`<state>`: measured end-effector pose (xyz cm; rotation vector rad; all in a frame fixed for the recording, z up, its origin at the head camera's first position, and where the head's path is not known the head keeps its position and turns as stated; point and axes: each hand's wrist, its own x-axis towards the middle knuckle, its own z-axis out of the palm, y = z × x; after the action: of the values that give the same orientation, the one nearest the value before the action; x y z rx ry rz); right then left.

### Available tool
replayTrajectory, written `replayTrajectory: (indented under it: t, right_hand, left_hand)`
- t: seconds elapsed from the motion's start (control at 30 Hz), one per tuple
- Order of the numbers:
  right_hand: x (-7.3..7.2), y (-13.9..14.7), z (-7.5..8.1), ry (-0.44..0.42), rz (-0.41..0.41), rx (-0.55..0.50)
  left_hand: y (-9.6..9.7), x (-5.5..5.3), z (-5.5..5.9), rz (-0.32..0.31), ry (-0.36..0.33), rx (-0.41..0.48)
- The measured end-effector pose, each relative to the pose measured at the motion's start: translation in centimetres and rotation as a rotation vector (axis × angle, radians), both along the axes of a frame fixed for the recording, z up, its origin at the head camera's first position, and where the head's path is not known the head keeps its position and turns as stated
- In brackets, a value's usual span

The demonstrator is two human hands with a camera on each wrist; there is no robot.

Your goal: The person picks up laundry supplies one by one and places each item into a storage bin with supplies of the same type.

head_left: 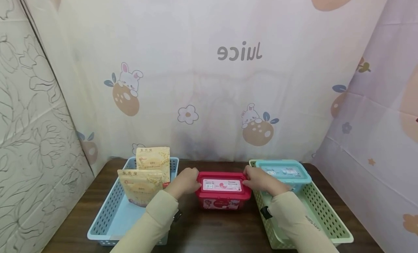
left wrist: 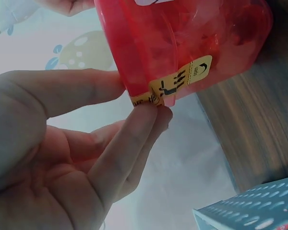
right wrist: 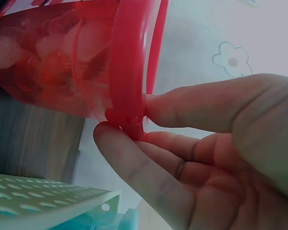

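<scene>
A red plastic tub (head_left: 223, 195) with a lid and a white label stands in the middle of the dark table. My left hand (head_left: 186, 181) pinches its left rim between thumb and fingers, right at a yellow sticker (left wrist: 175, 81) that runs over the edge. On the opposite side my right hand (head_left: 262, 180) pinches the rim of the red lid (right wrist: 132, 57). Round pale and red pieces (right wrist: 53, 52) show through the tub's clear wall. In the head view the tub's two ends are partly hidden by the fingers.
To the left a blue perforated basket (head_left: 109, 224) holds two yellow pouches (head_left: 142, 187). On the right, a light-blue lidded tub (head_left: 284, 171) sits at the back of a green basket (head_left: 321, 213). A printed curtain (head_left: 209, 82) hangs behind the table.
</scene>
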<state>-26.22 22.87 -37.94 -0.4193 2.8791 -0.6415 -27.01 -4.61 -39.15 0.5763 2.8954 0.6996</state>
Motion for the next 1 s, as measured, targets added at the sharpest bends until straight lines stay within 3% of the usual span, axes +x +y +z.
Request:
replayTrajectory:
  t: [0.2,0.43,0.67,1.0]
  right_hand:
    - [1.1,-0.1,-0.2,-0.014,0.0,-0.016]
    - [2.6,-0.3,-0.2,-0.001,0.035,-0.046]
    - [3.6,-0.3,-0.4,0.0,0.032,-0.061]
    - [5.0,-0.2,-0.6,0.007,0.102,-0.103]
  left_hand:
    - [-0.9,0.9,0.0,-0.063,0.033,0.007]
    - [-1.6,2.4,0.2,-0.058,-0.025,0.026]
    - [-2.2,3.4,0.3,-0.082,-0.035,0.058]
    - [-2.9,4.9,0.1,-0.107,-0.038,0.082]
